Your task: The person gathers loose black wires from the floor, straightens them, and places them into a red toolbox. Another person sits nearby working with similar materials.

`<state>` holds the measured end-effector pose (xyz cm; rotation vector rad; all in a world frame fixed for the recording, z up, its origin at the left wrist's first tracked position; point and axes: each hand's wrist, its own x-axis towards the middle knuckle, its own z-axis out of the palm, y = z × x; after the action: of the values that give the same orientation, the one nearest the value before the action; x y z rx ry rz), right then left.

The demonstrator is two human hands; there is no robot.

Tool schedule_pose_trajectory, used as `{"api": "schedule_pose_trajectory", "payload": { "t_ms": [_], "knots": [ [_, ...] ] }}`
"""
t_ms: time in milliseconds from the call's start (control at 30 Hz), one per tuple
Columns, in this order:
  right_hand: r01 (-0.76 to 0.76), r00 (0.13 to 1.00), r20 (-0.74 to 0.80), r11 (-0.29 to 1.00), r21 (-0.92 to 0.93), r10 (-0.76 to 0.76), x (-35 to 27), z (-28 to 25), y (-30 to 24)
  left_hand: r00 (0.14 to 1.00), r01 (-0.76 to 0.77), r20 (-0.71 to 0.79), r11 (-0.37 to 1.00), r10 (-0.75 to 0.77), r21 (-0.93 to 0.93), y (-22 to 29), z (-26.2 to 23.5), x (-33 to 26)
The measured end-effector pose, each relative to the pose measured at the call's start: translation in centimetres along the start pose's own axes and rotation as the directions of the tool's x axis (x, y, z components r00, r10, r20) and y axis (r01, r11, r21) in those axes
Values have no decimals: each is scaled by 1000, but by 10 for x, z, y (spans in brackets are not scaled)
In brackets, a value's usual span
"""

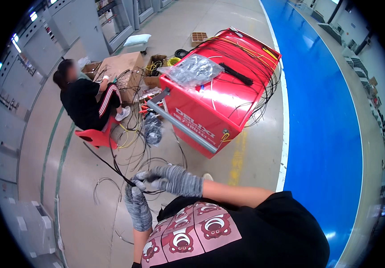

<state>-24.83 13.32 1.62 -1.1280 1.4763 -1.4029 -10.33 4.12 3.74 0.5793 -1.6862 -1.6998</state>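
Note:
A bundle of thin black cables (116,168) runs up and to the left out of my two hands, its ends spread apart in the air. My left hand (137,203), in a grey knitted glove, is closed round the bundle near my chest. Just to the right my right hand (170,178), gloved alike, has its fingers pressed together on the same cables, touching the left hand. The fingertips overlap, so the exact grip is partly hidden. A few cable ends come out below the right hand. More loose black cables (150,161) trail on the floor beyond.
A red tool cart (188,111) with a grey handle stands ahead, bearing cables and a clear plastic bag (194,71). To the left a person (83,94) sits on a red stool (95,137) beside a cardboard box (128,64). Grey cabinets (83,31) line the far left; a blue floor lane (317,134) runs right.

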Motion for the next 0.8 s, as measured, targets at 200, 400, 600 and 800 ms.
{"api": "schedule_pose_trajectory", "payload": {
  "t_ms": [200,400,600,800],
  "knots": [
    [166,986,-31,986,8,-166,-9,-43,-26,934,158,245,915,-261,370,-11,34,-7],
    [-35,997,81,944,329,8,-21,-88,-8,871,356,286,914,-399,193,-20,62,6],
    [-33,966,-258,978,-204,-21,-34,-227,27,925,380,-13,925,-380,10,-38,84,1],
    [-482,583,-732,575,-661,-353,-72,-400,83,883,444,-112,889,-456,-113,-54,86,7]
  ]
}}
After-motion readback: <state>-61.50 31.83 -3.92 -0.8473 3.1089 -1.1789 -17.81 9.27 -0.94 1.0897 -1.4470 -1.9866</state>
